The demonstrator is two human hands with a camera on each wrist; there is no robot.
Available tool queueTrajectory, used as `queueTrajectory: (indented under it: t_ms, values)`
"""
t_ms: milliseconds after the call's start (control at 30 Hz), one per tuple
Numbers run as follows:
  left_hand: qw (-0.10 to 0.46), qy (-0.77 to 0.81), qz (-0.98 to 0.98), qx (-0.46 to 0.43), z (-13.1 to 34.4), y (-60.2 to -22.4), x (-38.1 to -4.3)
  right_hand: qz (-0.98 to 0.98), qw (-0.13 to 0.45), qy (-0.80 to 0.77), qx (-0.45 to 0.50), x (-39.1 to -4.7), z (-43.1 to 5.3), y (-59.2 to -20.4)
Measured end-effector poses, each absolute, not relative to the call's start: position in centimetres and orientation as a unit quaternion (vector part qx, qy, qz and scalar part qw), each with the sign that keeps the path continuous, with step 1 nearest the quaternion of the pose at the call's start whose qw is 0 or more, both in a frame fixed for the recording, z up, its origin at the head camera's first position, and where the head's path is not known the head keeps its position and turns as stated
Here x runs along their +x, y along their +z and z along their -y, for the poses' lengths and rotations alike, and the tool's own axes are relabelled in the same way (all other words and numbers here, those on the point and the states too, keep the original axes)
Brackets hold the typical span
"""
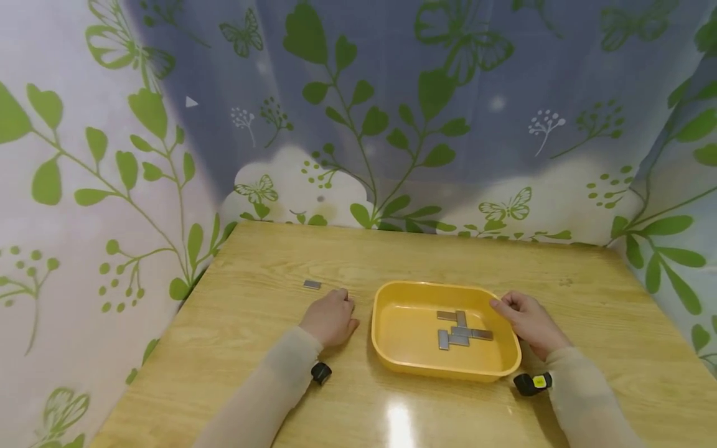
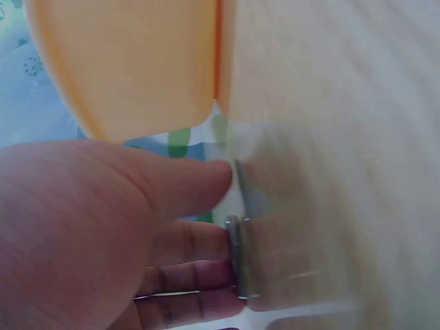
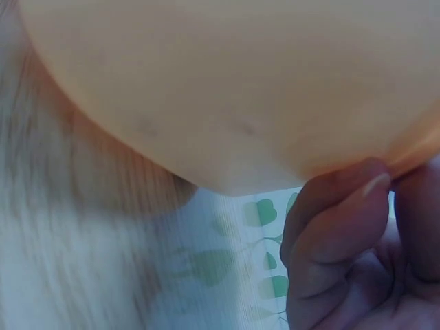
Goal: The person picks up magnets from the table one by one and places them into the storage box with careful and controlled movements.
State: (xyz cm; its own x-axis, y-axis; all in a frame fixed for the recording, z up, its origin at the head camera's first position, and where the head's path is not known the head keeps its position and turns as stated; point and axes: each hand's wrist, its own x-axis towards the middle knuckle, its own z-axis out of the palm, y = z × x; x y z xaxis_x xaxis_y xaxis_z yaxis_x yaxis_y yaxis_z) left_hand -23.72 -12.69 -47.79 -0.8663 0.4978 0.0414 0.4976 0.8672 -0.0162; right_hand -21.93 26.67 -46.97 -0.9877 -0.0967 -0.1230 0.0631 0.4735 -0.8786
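Observation:
My right hand (image 1: pixel 529 320) grips the right rim of a yellow plastic tray (image 1: pixel 392 361), with thumb and curled fingers pinching the edge in the right wrist view. Several flat grey metal rectangles (image 1: pixel 460 340) lie in the tray, some touching or overlapping. To the tray's left, my left hand (image 1: pixel 330 318) is palm down, low over the wooden table. In the left wrist view its fairly straight fingertips (image 2: pixel 220 299) touch a thin metal piece (image 2: pixel 240 261) on the tabletop, with the thumb apart. Another grey metal rectangle (image 1: pixel 312 284) lies just beyond this hand.
The wooden table (image 1: pixel 269 261) reaches back to a leaf-and-butterfly patterned curtain (image 1: pixel 364 124), which also hangs along both sides. A dark band with a black device (image 1: pixel 321 373) is on the left wrist; another device (image 1: pixel 532 383) is on the right.

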Motion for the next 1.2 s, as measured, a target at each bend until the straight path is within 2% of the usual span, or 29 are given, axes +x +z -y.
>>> queueTrajectory:
  t_ms: [400, 733, 967, 1200]
  values:
    - [0.014, -0.045, 0.963, -0.266, 14.1, -47.5, -23.0, -0.854, 0.089, -0.512, -0.003, -22.1, -26.4, -47.5]
    - [-0.032, -0.146, 0.962, -0.230, 15.4, -46.5, -23.7, -0.852, 0.091, -0.515, -0.007, -22.0, -26.6, -47.2]
    - [-0.077, -0.200, 0.948, -0.236, 15.7, -46.7, -25.1, -0.858, 0.088, -0.506, -0.010, -22.1, -26.9, -47.0]
    - [-0.082, -0.186, 0.950, -0.235, 15.6, -47.1, -25.4, -0.858, 0.083, -0.506, -0.011, -21.8, -26.8, -46.7]
